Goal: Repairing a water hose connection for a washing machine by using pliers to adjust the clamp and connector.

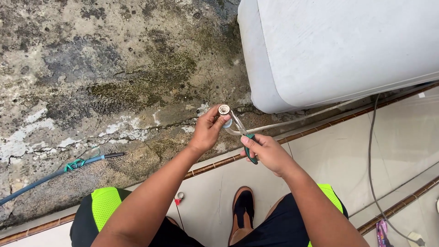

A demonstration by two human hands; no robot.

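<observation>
The left hand [208, 130] has its grip closed on a hose end fitting [224, 110], while the right hand [267, 153] is clenched around green-handled pliers [242, 135] biting the hose [292, 122] just beside it.

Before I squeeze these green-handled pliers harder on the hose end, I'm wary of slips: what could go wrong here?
The pliers bite right beside the left hand fingers holding the metal fitting; a slip might pinch them. The white hose arcs loosely to the right hand, so it may twist free. A grey cable trails near the sandalled foot, perhaps a snag.
</observation>
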